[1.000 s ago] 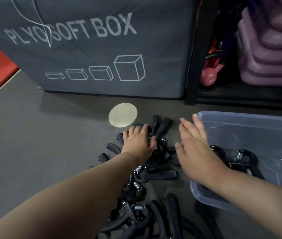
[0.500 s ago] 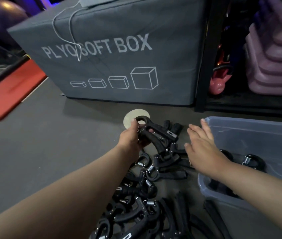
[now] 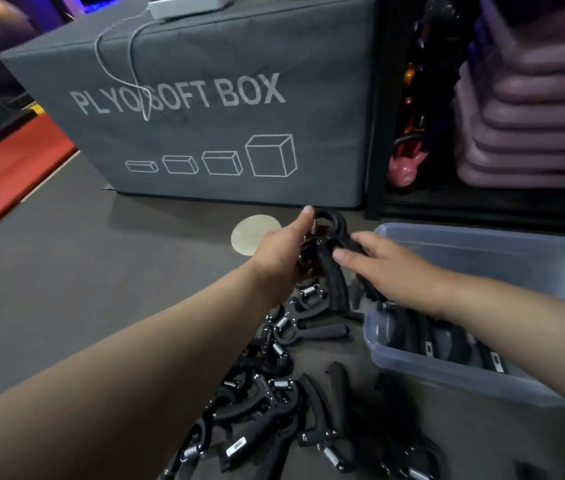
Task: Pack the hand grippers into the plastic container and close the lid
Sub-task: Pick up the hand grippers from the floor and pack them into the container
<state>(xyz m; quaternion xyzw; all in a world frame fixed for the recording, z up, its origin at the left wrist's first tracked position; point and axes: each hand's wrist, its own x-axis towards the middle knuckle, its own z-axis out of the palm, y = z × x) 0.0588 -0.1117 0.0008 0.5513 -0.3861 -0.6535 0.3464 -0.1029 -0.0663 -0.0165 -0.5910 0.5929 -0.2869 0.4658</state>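
A black hand gripper with a steel spring is lifted above the floor, just left of the translucent plastic container. My left hand holds it near the spring end. My right hand has its fingers curled on the gripper's right handle. Several more black hand grippers lie in a pile on the grey floor below my arms. A few grippers lie inside the container. No lid is in view.
A grey plyo soft box stands behind the pile, with a white cable hanging over it. A pale round floor mark lies below it. A dark rack holds a pink kettlebell and stacked purple mats. A red mat lies far left.
My left hand picked a hand gripper off the pile and raised it. My right hand moved left from the container's edge and took hold of its handle.
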